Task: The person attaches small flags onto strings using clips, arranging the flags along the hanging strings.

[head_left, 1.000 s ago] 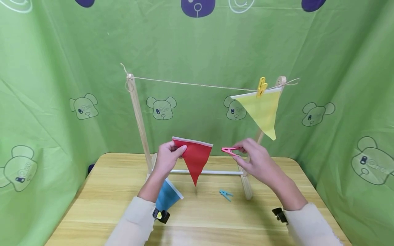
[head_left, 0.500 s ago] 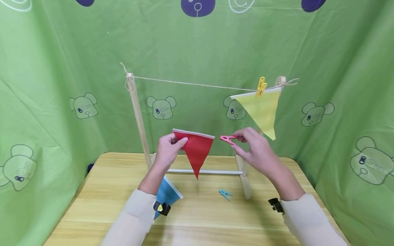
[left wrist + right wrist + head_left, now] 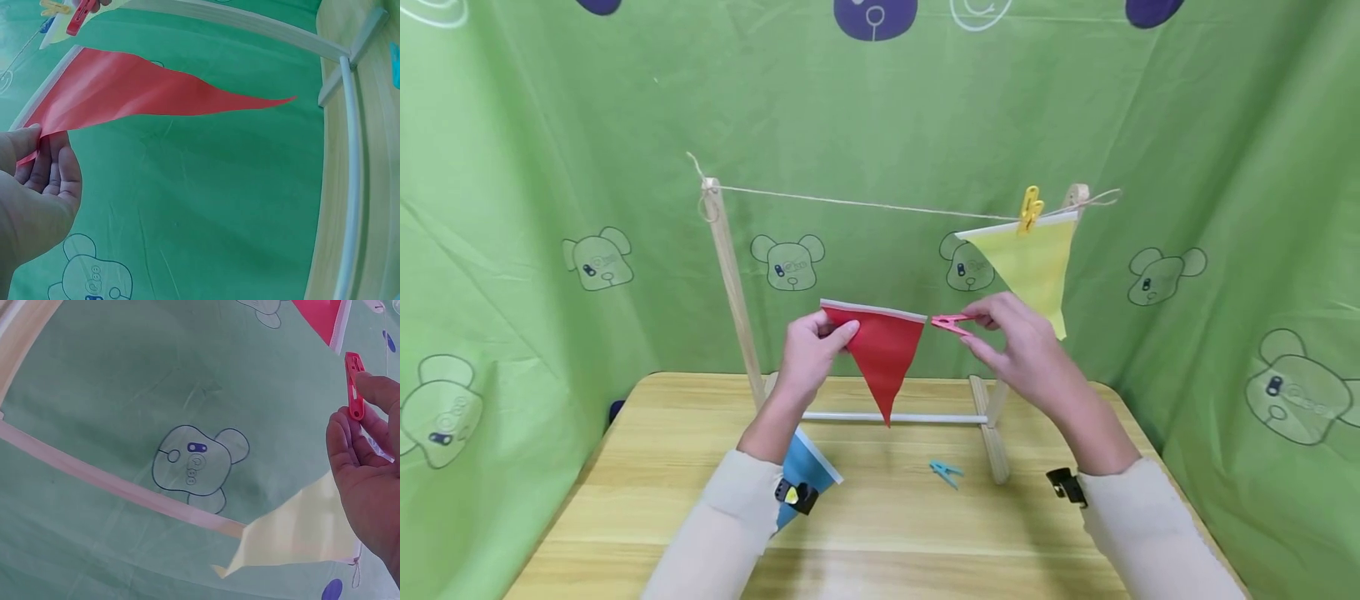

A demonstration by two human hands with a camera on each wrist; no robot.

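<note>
My left hand (image 3: 808,354) pinches a red triangular pennant (image 3: 887,354) near its upper left corner, thumb in front. Its white top edge lies almost level and its tip hangs down. Between thumb and fingers of my right hand (image 3: 1026,346) is a pink clothespin (image 3: 951,323), its nose pointing left, close beside the pennant's upper right corner. Both hands are below a string (image 3: 865,203) tied between two wooden posts. A yellow pennant (image 3: 1033,262) hangs at the string's right end under a yellow clothespin (image 3: 1030,210). In the right wrist view the pink clothespin (image 3: 354,387) shows narrow side on.
A blue pennant (image 3: 805,467) lies on the wooden table (image 3: 647,467), partly hidden by my left forearm. Right of it lies a blue clothespin (image 3: 945,472). A white crossbar (image 3: 895,417) joins the bases of the left post (image 3: 733,292) and the right one. Green cloth surrounds the table.
Both hands have risen toward the string, carrying the red pennant and the pink clothespin. The clothespin has also come closer to the pennant's right corner.
</note>
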